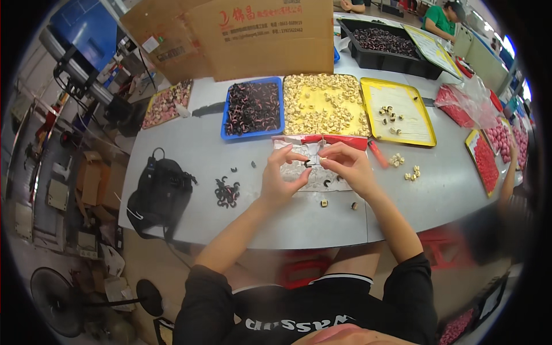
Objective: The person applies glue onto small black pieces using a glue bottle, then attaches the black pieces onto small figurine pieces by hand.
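Observation:
My left hand (278, 177) pinches a small black curved piece (308, 164) between thumb and forefinger. Close to it, the closed fingertips of my right hand (352, 168) hold a small cream-coloured block (322, 159). Both hands are above a crumpled white sheet with a red edge (345, 141), where a few black curved pieces (327, 183) lie. Nearer me on the table are two cream-and-black blocks, one in the middle (324, 203) and one further right (354, 206). A loose heap of black curved pieces (227, 192) lies left of my left hand.
Beyond my hands stand a blue tray (253, 135) of black pieces, a yellow tray (329, 103) of cream blocks and another yellow tray (413, 122) holding several blocks. A black bag (158, 192) lies left; a cardboard box (270, 46) stands behind. Another person (443, 22) sits far right.

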Tool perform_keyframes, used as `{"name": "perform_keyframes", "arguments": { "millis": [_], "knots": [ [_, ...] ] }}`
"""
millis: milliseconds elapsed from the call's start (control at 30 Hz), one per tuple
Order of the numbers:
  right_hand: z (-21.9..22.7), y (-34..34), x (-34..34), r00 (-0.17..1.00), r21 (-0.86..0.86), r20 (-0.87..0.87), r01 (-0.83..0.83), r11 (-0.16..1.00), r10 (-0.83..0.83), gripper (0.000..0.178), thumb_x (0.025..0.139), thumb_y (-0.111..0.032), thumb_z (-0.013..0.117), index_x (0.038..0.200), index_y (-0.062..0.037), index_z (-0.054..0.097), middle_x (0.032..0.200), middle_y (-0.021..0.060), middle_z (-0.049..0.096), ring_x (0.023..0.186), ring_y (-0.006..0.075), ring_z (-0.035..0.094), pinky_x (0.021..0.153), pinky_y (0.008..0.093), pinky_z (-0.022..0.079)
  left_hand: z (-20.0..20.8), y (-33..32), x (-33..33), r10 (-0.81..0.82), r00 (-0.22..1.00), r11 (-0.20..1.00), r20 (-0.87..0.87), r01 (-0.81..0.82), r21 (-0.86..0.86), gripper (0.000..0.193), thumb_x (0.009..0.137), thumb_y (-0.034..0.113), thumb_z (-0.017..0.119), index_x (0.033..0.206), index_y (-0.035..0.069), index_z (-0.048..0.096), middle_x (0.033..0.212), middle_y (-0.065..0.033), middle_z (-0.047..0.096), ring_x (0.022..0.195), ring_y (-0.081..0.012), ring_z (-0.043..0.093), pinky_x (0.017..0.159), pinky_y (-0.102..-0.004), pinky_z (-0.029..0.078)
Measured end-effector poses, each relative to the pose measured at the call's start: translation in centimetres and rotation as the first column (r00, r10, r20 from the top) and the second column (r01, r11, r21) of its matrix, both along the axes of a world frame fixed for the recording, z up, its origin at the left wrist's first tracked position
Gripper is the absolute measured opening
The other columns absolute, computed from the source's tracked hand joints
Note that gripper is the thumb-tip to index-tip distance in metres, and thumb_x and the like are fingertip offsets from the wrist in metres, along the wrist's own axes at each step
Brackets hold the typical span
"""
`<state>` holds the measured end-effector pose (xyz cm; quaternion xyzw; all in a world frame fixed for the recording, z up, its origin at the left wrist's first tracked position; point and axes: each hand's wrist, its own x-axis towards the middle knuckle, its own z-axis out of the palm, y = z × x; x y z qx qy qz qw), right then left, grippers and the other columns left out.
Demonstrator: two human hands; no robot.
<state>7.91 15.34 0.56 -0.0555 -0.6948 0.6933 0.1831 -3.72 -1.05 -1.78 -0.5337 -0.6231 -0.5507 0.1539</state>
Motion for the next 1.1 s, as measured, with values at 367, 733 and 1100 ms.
{"name": "perform_keyframes", "arguments": {
  "millis": [367, 733, 1100],
  "knots": [
    [-0.11, -0.33, 0.25, 0.985, -0.146, 0.161, -0.034, 0.989, 0.058, 0.02, 0.082, -0.012, 0.07, 0.1, -0.0038, 0.063, 0.096, 0.003, 0.064, 0.089, 0.0108, 0.059, 0.079, 0.0268, 0.047, -0.42, 0.2, 0.44, -0.09, 0.996, 0.991, 0.008, 0.088, 0.1, 0.073, 0.068, 0.0, 0.077, 0.128, 0.009, 0.037, 0.096, -0.0077, 0.065, 0.082, -0.0208, 0.057, 0.072, -0.0328, 0.047],
    [-0.2, -0.29, 0.56, 0.983, -0.244, 0.125, -0.102, 0.964, 0.136, 0.015, 0.084, -0.014, 0.069, 0.093, -0.0039, 0.063, 0.09, 0.0029, 0.064, 0.085, 0.0107, 0.058, 0.077, 0.0267, 0.046, 0.19, -0.12, 0.94, -0.09, 0.995, 0.994, -0.043, 0.093, 0.062, 0.075, 0.067, -0.004, 0.077, 0.127, 0.006, 0.033, 0.091, -0.0118, 0.065, 0.082, -0.0218, 0.064, 0.083, -0.0364, 0.047],
    [0.33, -0.79, 0.68, 0.973, -0.278, 0.13, -0.148, 0.949, 0.19, 0.014, 0.085, -0.013, 0.068, 0.093, -0.0027, 0.062, 0.093, 0.0057, 0.063, 0.087, 0.0133, 0.058, 0.079, 0.029, 0.047, -0.31, 0.24, 0.88, -0.124, 0.992, 0.985, -0.034, 0.127, 0.115, 0.069, 0.067, -0.001, 0.078, 0.124, 0.007, 0.04, 0.093, -0.0076, 0.066, 0.083, -0.0223, 0.057, 0.072, -0.0327, 0.048]
  ]
}}
